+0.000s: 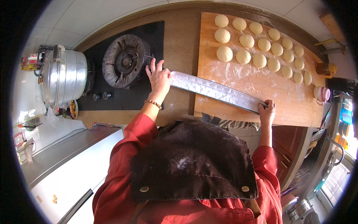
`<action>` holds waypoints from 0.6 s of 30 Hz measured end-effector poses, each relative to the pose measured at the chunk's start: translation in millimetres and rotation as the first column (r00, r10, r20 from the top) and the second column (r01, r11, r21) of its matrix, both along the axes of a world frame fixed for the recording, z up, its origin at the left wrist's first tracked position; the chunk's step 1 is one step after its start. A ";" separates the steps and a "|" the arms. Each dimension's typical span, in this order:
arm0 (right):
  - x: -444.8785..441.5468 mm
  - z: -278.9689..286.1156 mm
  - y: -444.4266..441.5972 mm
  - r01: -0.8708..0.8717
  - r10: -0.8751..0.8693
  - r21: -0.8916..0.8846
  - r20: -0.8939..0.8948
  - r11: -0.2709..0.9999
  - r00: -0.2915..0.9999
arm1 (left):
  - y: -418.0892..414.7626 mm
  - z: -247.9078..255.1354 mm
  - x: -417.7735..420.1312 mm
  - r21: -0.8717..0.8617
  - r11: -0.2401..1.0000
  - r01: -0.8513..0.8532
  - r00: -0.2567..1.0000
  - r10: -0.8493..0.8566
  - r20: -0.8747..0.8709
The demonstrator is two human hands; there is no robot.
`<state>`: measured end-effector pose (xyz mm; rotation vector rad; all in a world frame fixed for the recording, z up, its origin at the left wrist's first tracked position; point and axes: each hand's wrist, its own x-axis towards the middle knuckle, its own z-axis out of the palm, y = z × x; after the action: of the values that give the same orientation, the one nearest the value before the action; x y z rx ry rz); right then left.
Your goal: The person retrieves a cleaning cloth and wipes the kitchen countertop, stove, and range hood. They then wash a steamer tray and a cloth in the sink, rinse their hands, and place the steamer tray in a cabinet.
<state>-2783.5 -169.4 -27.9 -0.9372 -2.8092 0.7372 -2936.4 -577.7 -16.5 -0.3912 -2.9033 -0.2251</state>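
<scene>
A long, flat silvery piece [218, 91] with rows of dots and a crinkled, pale surface spans between my hands; it looks like a perforated metal tray seen nearly edge-on, though I cannot tell for sure. My left hand [159, 79] pinches its left end near the gas burner, with the other fingers spread. At the lower right end, my right hand [267, 112] grips it over the wooden board [293, 103]. Beyond it, several round pale dough balls [243, 57] lie in three rows on the board. Loose flour [232, 70] dusts the wood near them.
On the left, a gas burner [125, 61] sits on a black hob [123, 102]. A large aluminium pot [72, 77] stands farther left. A jar with a pink lid [321, 93] is by the board's right edge. Below left is a white surface [75, 168].
</scene>
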 end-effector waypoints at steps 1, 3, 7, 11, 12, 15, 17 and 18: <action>0.0 -0.3 0.5 -0.007 0.007 0.002 0.003 1.000 1.000 | -0.6 3.5 0.8 0.045 0.997 0.061 0.997 -0.060 -0.040; 2.4 -0.5 1.7 -0.019 0.019 0.005 0.011 1.000 1.000 | -3.3 12.3 5.4 0.084 0.985 0.150 0.982 -0.139 -0.124; 1.1 -2.4 2.6 -0.021 0.021 0.008 0.008 1.000 1.000 | -13.5 17.4 11.9 0.202 0.953 0.226 0.972 -0.207 -0.109; 1.8 -5.0 4.4 -0.023 0.023 0.007 0.004 1.000 1.000 | -16.7 13.8 12.4 0.322 0.922 0.214 0.977 -0.196 -0.088; 2.5 -5.6 4.7 -0.023 0.023 0.000 0.005 1.000 1.000 | -16.5 13.9 11.1 0.364 0.905 0.218 0.976 -0.195 -0.100; 2.1 -5.8 4.2 -0.040 0.040 0.000 -0.028 0.999 0.999 | -14.1 18.6 9.3 0.474 0.875 0.095 0.988 -0.142 0.066; 3.6 -7.9 5.8 -0.041 0.041 0.003 -0.033 0.999 0.999 | -19.1 5.6 3.4 0.338 0.927 0.161 0.985 -0.174 0.008; 1.4 -9.0 6.3 -0.041 0.041 0.006 -0.042 0.999 0.998 | -18.9 2.9 -1.2 0.294 0.939 0.177 0.982 -0.187 0.006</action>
<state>-2782.1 -163.0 -36.9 -0.8556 -2.8001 0.7458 -2937.6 -596.7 -13.7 -0.6074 -2.8028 -0.6876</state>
